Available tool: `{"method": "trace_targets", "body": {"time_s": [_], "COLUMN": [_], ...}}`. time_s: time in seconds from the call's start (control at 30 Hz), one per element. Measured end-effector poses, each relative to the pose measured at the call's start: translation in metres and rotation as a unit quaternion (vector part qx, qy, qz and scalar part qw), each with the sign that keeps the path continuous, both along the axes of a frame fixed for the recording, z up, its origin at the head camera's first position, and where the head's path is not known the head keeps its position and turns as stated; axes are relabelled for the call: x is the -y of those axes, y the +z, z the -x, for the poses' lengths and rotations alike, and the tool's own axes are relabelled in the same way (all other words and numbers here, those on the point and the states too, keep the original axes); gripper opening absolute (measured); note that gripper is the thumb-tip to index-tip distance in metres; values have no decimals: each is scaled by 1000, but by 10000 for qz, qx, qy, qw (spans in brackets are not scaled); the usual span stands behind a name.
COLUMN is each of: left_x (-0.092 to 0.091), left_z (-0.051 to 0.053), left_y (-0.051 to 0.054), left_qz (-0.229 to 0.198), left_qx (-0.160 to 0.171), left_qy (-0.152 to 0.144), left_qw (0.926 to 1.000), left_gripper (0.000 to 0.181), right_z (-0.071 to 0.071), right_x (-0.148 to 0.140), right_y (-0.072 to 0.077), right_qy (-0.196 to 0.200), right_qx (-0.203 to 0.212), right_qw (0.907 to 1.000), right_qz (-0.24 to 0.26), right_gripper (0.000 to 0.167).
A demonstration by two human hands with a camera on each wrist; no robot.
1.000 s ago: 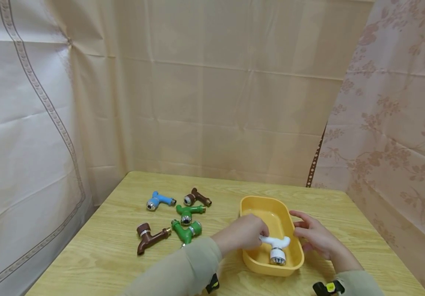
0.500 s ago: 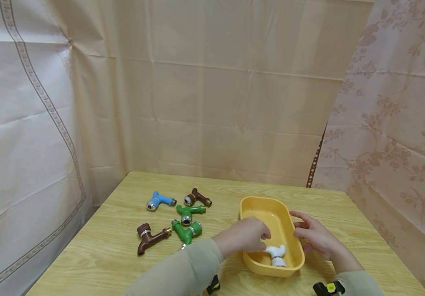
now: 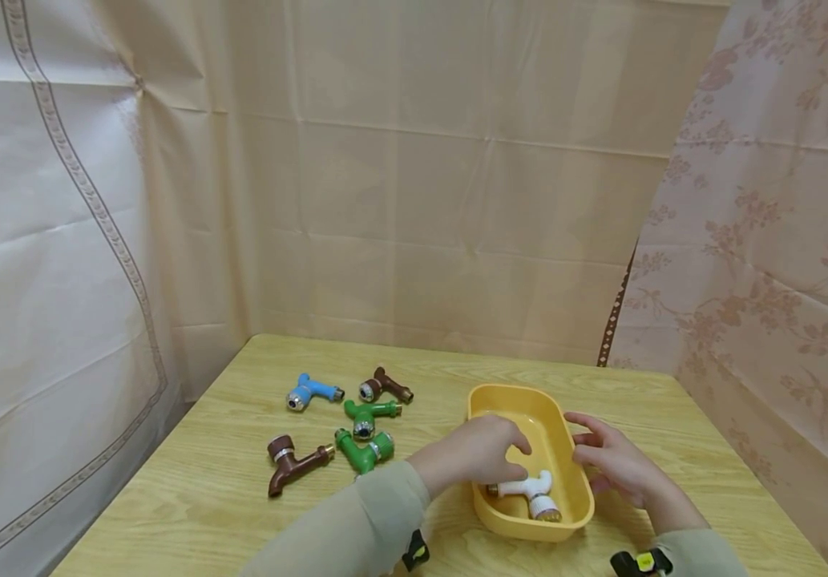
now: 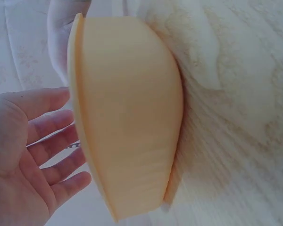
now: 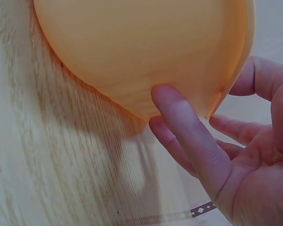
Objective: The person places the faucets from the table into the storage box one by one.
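A white tap (image 3: 525, 487) with a ribbed knob lies inside the yellow tray (image 3: 483, 393), near its front end. Over the tray's left side, my left hand (image 3: 482, 453) hovers with fingers spread and nothing in them, also seen as the left hand (image 4: 26, 150) beside the rim in the left wrist view. My right hand (image 3: 619, 465) is at the tray's right side, its fingers loosely bent; in the right wrist view, fingers (image 5: 193, 136) of this hand touch the outer wall of the tray (image 5: 141, 42). Its grip holds nothing.
Left of the tray, several taps lie on the wooden table (image 3: 428, 377): a blue tap (image 3: 313, 391), two brown taps (image 3: 385, 386) and two green taps (image 3: 370, 417). A beige curtain (image 3: 421, 200) hangs behind the table.
My left hand has let go of the white tap and its fingers have spread apart. The tap has come down into the tray. My right hand stays in place.
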State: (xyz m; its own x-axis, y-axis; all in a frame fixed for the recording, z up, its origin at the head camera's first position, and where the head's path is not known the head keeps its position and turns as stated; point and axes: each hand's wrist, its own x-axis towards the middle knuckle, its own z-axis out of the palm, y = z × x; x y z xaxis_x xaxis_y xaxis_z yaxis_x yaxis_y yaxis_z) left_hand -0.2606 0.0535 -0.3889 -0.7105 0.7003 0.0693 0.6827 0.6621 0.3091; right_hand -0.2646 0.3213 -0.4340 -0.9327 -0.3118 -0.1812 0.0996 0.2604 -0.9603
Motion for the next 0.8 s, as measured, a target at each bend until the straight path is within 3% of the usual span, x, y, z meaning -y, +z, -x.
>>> {"method": "trace_targets", "body": {"time_s": [0.3,0.53,0.8], "left_x": [15,31,50], "left_z": [1,2,4], "left_y": [13,26,33], "left_qz": [-173,-336,-536], "left_qx": [-41,-209,-457], "left_qy": [301,321,305], "left_qw": [9994,9987,9971], "left_gripper": [30,33,34], "right_z": [-1,-2,-3], "right_x": [1,3,4], "right_y": [1,2,2], "right_qy": [-81,-114,-131], "right_qx": [-1,-10,-19], "right_qw": [10000,9999,9999], "right_qz": [-40,-110,-78], "right_gripper": [80,81,81]}}
